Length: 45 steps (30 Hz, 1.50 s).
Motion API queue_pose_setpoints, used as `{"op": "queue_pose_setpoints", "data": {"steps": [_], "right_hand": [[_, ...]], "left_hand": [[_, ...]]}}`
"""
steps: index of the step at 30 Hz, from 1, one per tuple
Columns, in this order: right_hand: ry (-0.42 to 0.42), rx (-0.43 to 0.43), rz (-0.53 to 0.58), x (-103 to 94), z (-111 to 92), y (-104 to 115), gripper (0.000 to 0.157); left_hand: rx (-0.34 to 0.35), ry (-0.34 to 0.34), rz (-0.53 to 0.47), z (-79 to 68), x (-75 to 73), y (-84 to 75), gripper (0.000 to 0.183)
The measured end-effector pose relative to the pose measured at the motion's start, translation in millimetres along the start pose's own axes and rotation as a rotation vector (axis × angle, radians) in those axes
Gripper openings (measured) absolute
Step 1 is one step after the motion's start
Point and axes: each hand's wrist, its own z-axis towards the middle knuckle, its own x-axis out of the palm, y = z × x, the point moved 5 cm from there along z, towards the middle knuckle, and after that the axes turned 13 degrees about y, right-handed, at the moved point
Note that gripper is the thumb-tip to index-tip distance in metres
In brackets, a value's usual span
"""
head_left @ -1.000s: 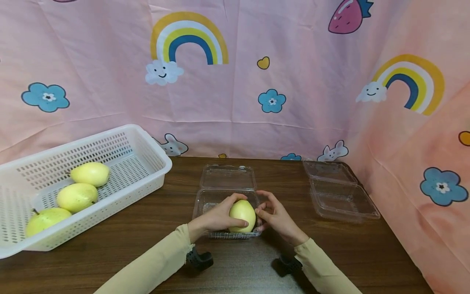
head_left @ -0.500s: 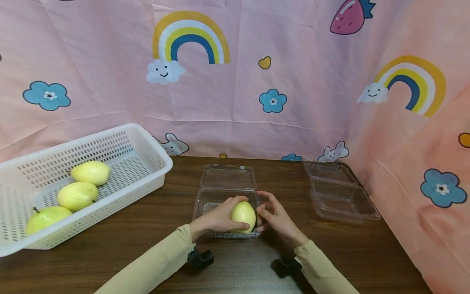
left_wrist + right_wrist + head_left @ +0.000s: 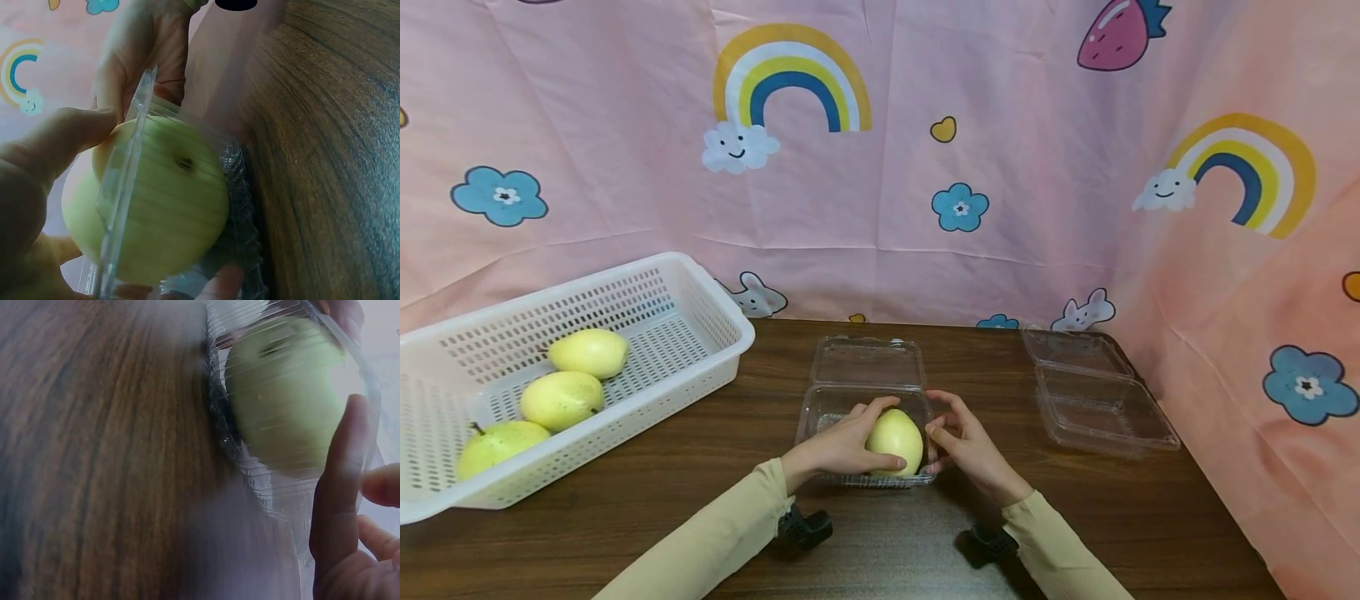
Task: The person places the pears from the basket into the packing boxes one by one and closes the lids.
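Observation:
A yellow-green pear (image 3: 897,443) sits in the right half of a clear plastic clamshell box (image 3: 880,481), whose lid (image 3: 867,363) lies open toward the back. My left hand (image 3: 841,444) holds the pear from its left side, thumb at the front and fingers over the top. At the box's right rim, my right hand (image 3: 967,446) pinches the side wall between thumb and fingers. Through the clear wall, the pear's dark blossom end (image 3: 184,164) shows in the left wrist view. One finger (image 3: 344,469) of the right hand lies along the outside of the wall in the right wrist view.
A white perforated basket (image 3: 715,367) with three pears (image 3: 561,401) stands at the left. Toward the right edge of the wooden table (image 3: 715,467) is a second open clear box (image 3: 1105,433). A pink patterned cloth (image 3: 880,183) hangs behind and along the right.

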Motion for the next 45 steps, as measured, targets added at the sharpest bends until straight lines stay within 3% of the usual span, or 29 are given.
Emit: {"op": "queue_pose_setpoints", "data": {"steps": [11,37,45], "right_hand": [[0.009,0.012,0.002,1.4,-2.0,0.4,0.051],[-0.021,0.014,-0.052,-1.2,1.3,4.4,0.05],[-0.022,0.019,-0.056,-1.4,0.7,4.4,0.05]], "left_hand": [[0.022,0.026,-0.035,-7.8,-3.1,3.1,0.084],[0.023,-0.047,0.011,-31.6,-27.5,-5.6,0.081],[0.055,-0.06,-0.018,-39.9,-33.8,-1.3,0.081]]}}
